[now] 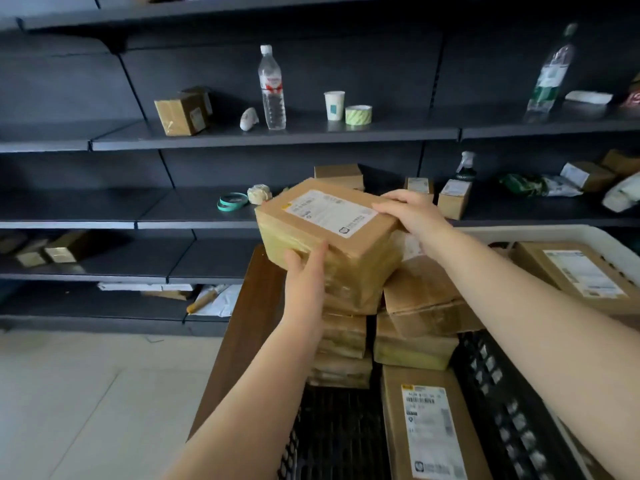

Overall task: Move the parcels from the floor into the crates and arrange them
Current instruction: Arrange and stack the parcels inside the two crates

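At nine o'clock a pale floor [69, 403] is seen below dark shelves [214, 135], on which a small box [180, 112], a water bottle [272, 88], a paper cup [334, 105] and a roll of tape [358, 114] are stood apart from one another. Towards the centre, a taped parcel [329, 237] with a white label on top is held tilted above a stack of parcels [391, 327] that fills the far end of a black crate [498, 410]. The parcel's near lower edge is gripped by the left hand [306, 271], thumb on one side and fingers curled round the taped face. Its far corner at one o'clock is held by the right hand [412, 213], fingers bent over the top edge. Whether the parcel already touches the stack cannot be told. At five o'clock a flat labelled parcel [429, 427] lies in the crate, and at three o'clock a white crate [554, 233] holds another parcel [581, 271]. The stack looks uneven and already stands above the crate rim, so a parcel set down tilted could probably slide off towards the wooden table [242, 327] at seven o'clock. The glossy tape may also be slippery, and a loose grip could let the parcel drop onto the boxes below.
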A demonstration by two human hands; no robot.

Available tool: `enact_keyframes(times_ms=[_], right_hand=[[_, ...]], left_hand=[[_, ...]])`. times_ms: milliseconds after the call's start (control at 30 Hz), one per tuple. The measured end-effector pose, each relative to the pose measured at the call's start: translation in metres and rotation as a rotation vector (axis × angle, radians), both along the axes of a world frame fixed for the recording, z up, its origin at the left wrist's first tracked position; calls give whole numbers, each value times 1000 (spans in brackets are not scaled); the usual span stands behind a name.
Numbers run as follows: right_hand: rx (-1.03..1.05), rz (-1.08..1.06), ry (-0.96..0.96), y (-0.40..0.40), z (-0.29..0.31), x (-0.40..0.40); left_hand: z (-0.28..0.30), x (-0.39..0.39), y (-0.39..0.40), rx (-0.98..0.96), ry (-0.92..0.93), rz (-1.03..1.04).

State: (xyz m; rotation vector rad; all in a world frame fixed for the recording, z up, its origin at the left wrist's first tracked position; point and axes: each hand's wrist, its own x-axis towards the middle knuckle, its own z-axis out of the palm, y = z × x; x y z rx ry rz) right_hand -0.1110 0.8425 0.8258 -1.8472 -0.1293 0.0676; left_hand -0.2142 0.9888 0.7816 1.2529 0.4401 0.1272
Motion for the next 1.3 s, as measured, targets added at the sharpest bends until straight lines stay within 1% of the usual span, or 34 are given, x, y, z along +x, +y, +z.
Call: enact_keyframes(times_ms=[33,100,233,300,333,367,467,567,667,733,833,933,1033,1100,1233,1300], right_hand=[[-16,23,-10,0,-1,-11],[19,74,27,-1,-5,-30],[115,26,90,-14,-7,-64],[237,42,137,-26,-5,-82],[273,55,137,-32,-4,-92],[266,67,123,-37,-3,-102],[185,99,88,-48,-4,-132],[144,88,123,-54,-14,-162],[-19,74,126,-50,-24,-189],[-108,74,118,-43,-29,-203],[-137,132,143,-31,-36,-217],[-132,159,218,-23,-44,-217],[-151,139,337,-23,-51,-209],[-185,109,406,-28,-56,-203],[-267,52,471,-42,-60,-194],[-310,27,503,-51,-58,-191]], left_hand=[[1,-3,4,19,-38,5],[3,-11,7,56,-120,-29],[15,-32,9,111,-251,-71],[22,-42,12,142,-314,-142],[25,-48,12,164,-326,-186],[27,-55,10,188,-321,-227],[23,-75,2,249,-264,-274],[9,-92,0,211,-156,-245],[-8,-107,5,208,-19,-167],[-16,-119,10,246,20,-154],[-18,-132,23,301,44,-140],[-22,-129,32,342,127,-154],[-28,-119,28,425,264,-248],[-30,-113,21,478,323,-333],[-35,-99,6,581,366,-464],[-36,-94,-4,595,384,-523]])
